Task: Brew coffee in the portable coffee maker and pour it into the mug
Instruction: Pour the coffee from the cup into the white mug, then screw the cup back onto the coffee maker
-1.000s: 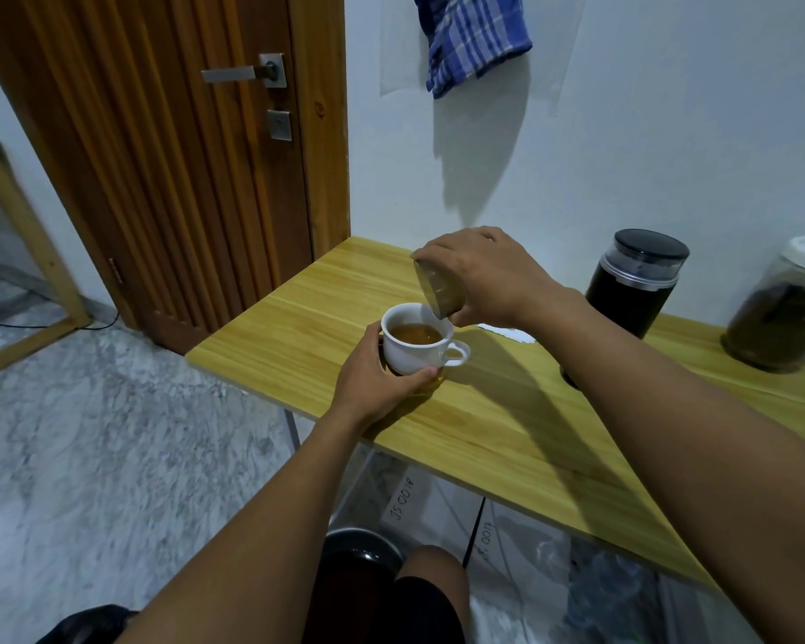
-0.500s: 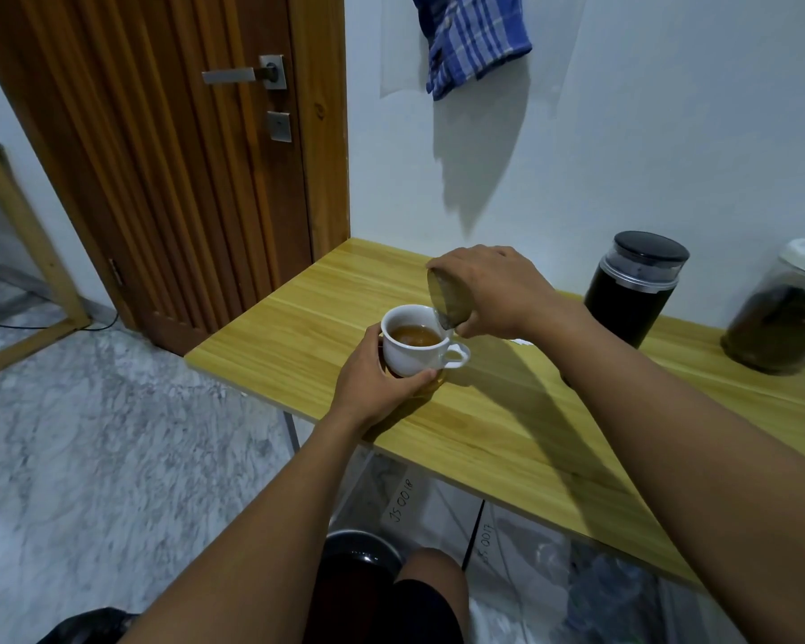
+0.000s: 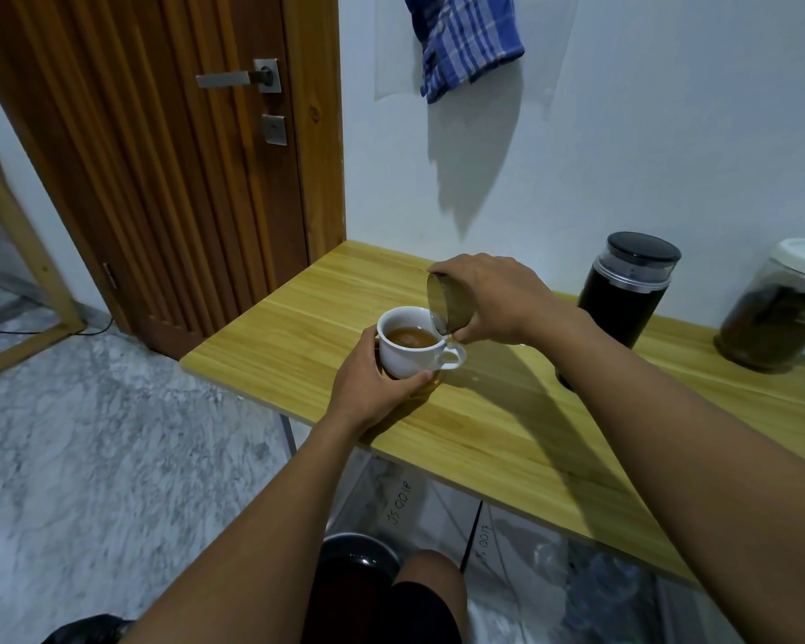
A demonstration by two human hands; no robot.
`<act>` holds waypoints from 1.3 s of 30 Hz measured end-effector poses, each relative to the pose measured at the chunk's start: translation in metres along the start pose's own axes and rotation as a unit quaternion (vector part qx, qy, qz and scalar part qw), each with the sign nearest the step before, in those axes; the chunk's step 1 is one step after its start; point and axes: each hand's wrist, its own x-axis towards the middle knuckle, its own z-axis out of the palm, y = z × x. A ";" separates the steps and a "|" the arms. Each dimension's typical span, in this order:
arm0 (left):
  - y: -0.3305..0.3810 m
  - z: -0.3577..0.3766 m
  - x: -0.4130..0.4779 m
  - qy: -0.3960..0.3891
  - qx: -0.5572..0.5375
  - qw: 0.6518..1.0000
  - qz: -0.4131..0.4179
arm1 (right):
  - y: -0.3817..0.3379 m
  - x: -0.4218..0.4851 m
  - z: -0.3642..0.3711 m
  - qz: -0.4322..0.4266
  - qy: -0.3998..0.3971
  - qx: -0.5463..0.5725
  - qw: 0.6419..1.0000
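Observation:
A white mug [image 3: 412,357] with brown coffee in it stands on the wooden table [image 3: 507,425], handle pointing right. My left hand [image 3: 372,388] wraps around the mug's near left side. My right hand [image 3: 493,297] grips a small brownish cup [image 3: 447,304], tipped on its side with its mouth facing left just above the mug's right rim. A black coffee maker [image 3: 626,290] with a clear collar and black lid stands upright behind my right forearm.
A clear jar [image 3: 779,318] of dark grounds with a white lid sits at the table's far right. A wooden door [image 3: 159,155] is to the left, and a blue checked cloth [image 3: 465,39] hangs on the wall. Plastic-wrapped items lie under the table.
My right hand has lowered and drawn the tipped cup slightly right, turning its mouth more side-on over the mug's rim. My left hand has stayed on the mug.

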 end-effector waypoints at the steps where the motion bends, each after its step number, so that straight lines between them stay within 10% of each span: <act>1: 0.000 0.000 0.000 -0.001 0.000 1.000 0.000 | 0.000 -0.001 0.000 0.002 0.001 0.004 1.000; 9: 0.000 0.000 -0.001 -0.012 -0.005 1.000 -0.010 | 0.005 -0.010 0.000 0.063 0.033 0.109 0.992; 21: 0.017 -0.006 -0.004 -0.017 -0.023 0.999 -0.031 | 0.016 -0.091 0.012 0.190 0.083 0.420 0.883; 29: 0.091 0.007 0.007 0.090 0.050 0.988 0.113 | 0.033 -0.152 0.001 0.252 0.144 0.468 0.835; 39: 0.146 0.122 0.027 -0.149 -0.041 0.988 0.019 | 0.068 -0.215 0.005 0.316 0.191 0.463 0.806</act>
